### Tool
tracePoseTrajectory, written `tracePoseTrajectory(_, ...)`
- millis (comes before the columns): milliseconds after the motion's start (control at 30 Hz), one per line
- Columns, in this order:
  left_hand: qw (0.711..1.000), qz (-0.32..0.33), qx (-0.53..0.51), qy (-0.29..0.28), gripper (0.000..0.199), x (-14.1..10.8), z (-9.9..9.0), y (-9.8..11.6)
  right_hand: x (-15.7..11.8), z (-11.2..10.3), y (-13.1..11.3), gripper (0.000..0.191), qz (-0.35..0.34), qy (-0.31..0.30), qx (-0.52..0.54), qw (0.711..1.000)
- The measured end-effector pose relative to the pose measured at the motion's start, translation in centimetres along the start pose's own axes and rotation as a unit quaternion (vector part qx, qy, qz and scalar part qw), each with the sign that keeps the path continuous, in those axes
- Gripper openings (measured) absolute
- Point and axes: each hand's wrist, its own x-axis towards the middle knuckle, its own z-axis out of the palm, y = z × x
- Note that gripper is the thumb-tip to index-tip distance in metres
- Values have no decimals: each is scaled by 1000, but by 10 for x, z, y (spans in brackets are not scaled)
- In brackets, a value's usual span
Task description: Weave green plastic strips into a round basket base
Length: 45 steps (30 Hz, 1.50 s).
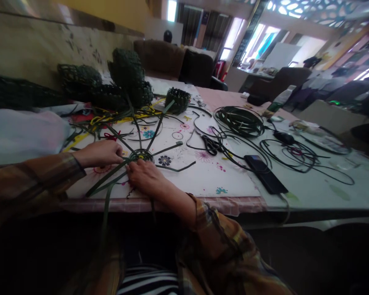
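A small round woven base point(146, 155) of dark green strips lies on the floral white sheet, with long strips point(156, 133) fanning out from it like spokes. My right hand point(146, 176) rests over the near edge of this base, its fingers curled down onto the weave. At the left side of the base, my left hand point(99, 153) is closed, thumb and fingers pinched at a green strip point(107, 177). Its fingertips partly hide the strip. Several loose strip ends point toward the table's near edge, and one hangs over it.
Black scissors point(211, 145) lie right of the base. Beyond are coiled strips point(240, 121), a black phone-like device point(264, 174) with a cable and a bottle point(281, 99). Woven dark green baskets point(127, 73) stand at the back left, near yellow strips point(123, 116) and a plastic bag point(24, 131).
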Motion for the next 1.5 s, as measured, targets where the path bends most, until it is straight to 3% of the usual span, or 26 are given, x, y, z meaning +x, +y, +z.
tracePoseTrajectory(200, 999, 27, -13, -13, 30, 6, -2, -5, 3, 2, 2, 22, 5, 2, 5, 1000)
tracePoseTrajectory(667, 1000, -1, -14, -12, 42, 10, -4, -6, 3, -1, 1, 25, -1, -5, -11, 1000)
tracePoseTrajectory(967, 999, 5, -43, -27, 37, 13, -11, -6, 2, -1, 2, 24, -9, 8, -16, 1000)
tracePoseTrajectory(1267, 998, -32, -48, 5, 30, 10, 4, -2, 3, 1, 0, 27, 11, 6, -9, 1000)
tracePoseTrajectory(1500, 989, -10, -136, -60, 36, 0, 0, -8, 2, 3, -5, 29, 20, 5, 0, 1000)
